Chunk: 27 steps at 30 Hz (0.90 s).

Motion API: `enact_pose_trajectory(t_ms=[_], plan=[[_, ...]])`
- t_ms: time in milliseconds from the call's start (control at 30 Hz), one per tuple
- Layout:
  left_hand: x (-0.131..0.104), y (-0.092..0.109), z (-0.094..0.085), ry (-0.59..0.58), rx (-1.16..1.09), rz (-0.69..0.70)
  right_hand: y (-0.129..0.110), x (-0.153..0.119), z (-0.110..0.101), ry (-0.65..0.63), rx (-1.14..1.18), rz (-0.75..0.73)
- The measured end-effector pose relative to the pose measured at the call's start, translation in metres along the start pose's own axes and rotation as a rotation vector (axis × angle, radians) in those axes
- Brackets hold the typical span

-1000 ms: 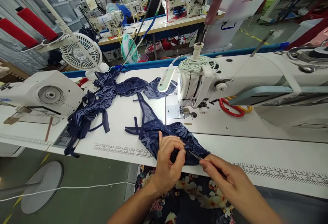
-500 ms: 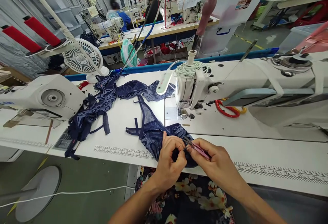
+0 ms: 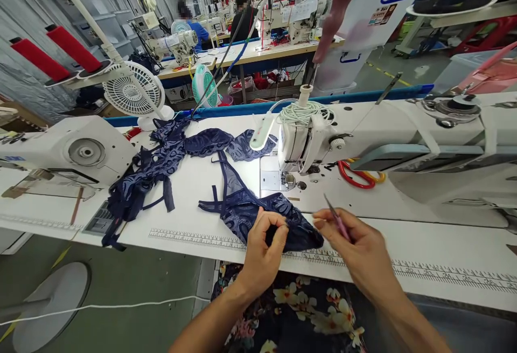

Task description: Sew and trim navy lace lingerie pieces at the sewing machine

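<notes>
A navy lace garment [image 3: 242,210] lies on the white sewing table [image 3: 194,186], near its front edge. My left hand [image 3: 264,245] rests over the garment's middle, thumb and forefinger pinched together on its dark fabric. To the right, my right hand [image 3: 359,242] is closed round small pink snips [image 3: 341,223], whose pointed blades aim up and to the left. A gap separates the snips from the garment. More navy lace pieces [image 3: 155,170] lie in a bunch at the left, joined to cups [image 3: 208,142] behind the garment.
A sewing machine [image 3: 302,137] stands just behind my hands, with red-handled scissors [image 3: 357,175] under its arm. Another machine [image 3: 68,151] is at the left, near a white fan [image 3: 133,89]. Two people sit farther back.
My right hand has moved right with the snips, away from my left hand and the garment. The garment's right end now lies more spread out.
</notes>
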<state>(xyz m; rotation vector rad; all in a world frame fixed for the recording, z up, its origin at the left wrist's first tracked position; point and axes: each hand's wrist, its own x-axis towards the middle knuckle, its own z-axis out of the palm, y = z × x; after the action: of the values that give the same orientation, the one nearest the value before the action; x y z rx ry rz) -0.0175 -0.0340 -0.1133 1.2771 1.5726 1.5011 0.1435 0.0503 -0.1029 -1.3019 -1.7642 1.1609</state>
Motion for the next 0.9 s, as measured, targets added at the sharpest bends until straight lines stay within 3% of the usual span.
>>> enact_pose_trajectory(t_ms=[67,200,300,400,500,600,800,900], plan=[[0.001,-0.002,-0.002,0.001,-0.026,0.032,0.015,0.004,-0.015,0.094,-0.236,-0.028],[-0.001,-0.006,-0.007,0.011,-0.041,0.015,0.051,0.011,-0.045,0.234,-0.979,-0.157],[-0.002,-0.004,-0.012,-0.001,0.013,0.054,0.058,0.01,-0.056,0.308,-1.232,-0.335],[-0.002,0.006,-0.02,-0.051,0.09,0.189,0.038,0.003,-0.05,0.339,-1.067,-0.606],[-0.003,0.018,-0.029,-0.069,0.122,0.25,0.005,-0.005,-0.024,0.053,-0.557,-0.727],[-0.007,0.026,-0.039,-0.028,0.136,0.243,-0.025,-0.008,0.005,-0.166,-0.293,-0.716],[-0.013,0.03,-0.064,0.047,0.06,0.074,-0.051,0.0,0.033,-0.177,-0.309,-0.917],[-0.014,0.03,-0.069,0.077,0.083,0.103,-0.058,0.001,0.038,-0.171,-0.313,-0.978]])
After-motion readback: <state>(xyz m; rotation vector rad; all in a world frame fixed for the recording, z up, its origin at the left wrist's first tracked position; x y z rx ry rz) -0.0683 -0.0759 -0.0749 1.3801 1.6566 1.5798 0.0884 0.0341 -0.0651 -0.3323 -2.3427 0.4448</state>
